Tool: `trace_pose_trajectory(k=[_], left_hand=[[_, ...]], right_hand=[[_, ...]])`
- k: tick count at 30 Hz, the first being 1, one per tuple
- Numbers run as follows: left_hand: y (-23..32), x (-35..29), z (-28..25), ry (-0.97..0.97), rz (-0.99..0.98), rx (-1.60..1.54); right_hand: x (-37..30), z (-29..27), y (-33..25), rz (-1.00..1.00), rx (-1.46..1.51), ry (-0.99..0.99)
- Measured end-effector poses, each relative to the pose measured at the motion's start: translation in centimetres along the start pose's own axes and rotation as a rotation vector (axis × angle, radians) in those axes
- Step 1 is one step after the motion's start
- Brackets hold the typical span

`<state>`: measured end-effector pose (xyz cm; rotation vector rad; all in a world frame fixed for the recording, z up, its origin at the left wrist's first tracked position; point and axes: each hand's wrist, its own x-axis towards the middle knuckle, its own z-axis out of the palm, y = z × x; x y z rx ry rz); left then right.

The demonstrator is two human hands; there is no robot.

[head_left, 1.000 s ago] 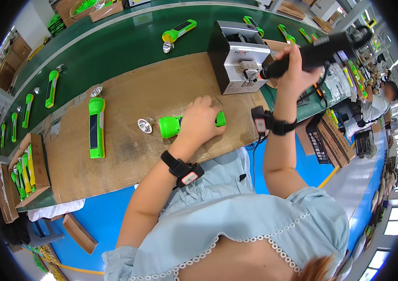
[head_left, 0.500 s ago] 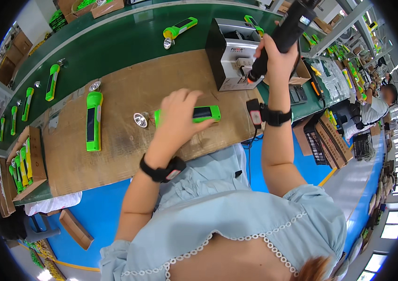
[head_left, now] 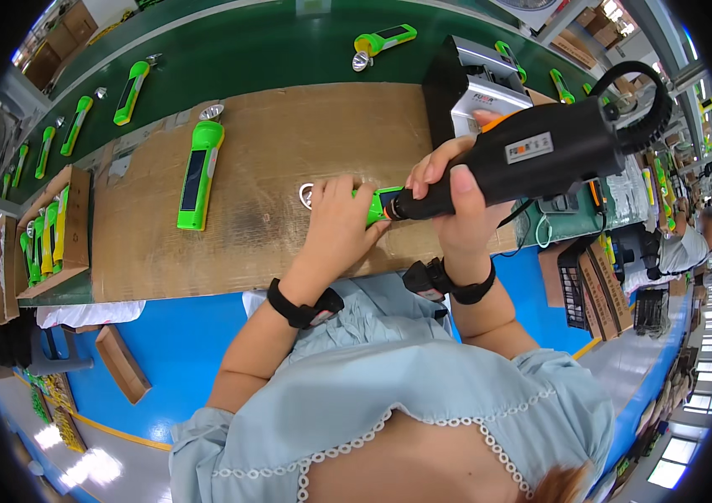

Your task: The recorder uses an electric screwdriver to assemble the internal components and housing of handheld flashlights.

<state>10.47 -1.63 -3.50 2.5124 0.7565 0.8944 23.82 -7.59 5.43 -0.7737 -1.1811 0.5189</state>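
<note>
My right hand [head_left: 465, 197] is wrapped round a black electric screwdriver [head_left: 523, 159], held almost level with its tip to the left. That tip meets the end of a green flashlight [head_left: 385, 201] lying on the cardboard. My left hand [head_left: 337, 222] is closed over the flashlight's body and hides most of it. Just left of those fingers a round reflector [head_left: 306, 196] shows in part. Another green flashlight [head_left: 199, 180] with a dark panel lies farther left, its reflector [head_left: 212, 112] loose at the far end.
Cardboard [head_left: 280, 126] covers the near worktop. Several flashlights lie on the green bench [head_left: 238, 59] behind it. A black and silver machine [head_left: 465, 84] stands far right, partly behind the screwdriver. At the left edge, a carton [head_left: 77, 226] holds more flashlights. A coworker [head_left: 681, 247] sits at right.
My right hand has brought the screwdriver from the machine down and left to the flashlight, tilting it level. My left hand has closed over the flashlight. The view has shifted somewhat.
</note>
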Motion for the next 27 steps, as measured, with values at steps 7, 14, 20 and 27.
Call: trace_pose_trajectory(k=[7,14,20,27], left_hand=[[-0.1,0.1,0.2,0.031,-0.033,-0.01],[-0.1,0.1,0.3,0.037,-0.042,-0.008],[0.0,0.2,0.3,0.065,-0.042,-0.037],[-0.2,0.1,0.5,0.045,-0.067,-0.039]], right_hand=[[-0.1,0.6,0.7,-0.001,-0.006,0.03],[-0.2,1.0,1.4,0.009,0.052,0.064],[-0.6,0.3,2.3,0.01,-0.086,-0.007],[-0.4,1.1,2.5,0.067,0.064,0.093]])
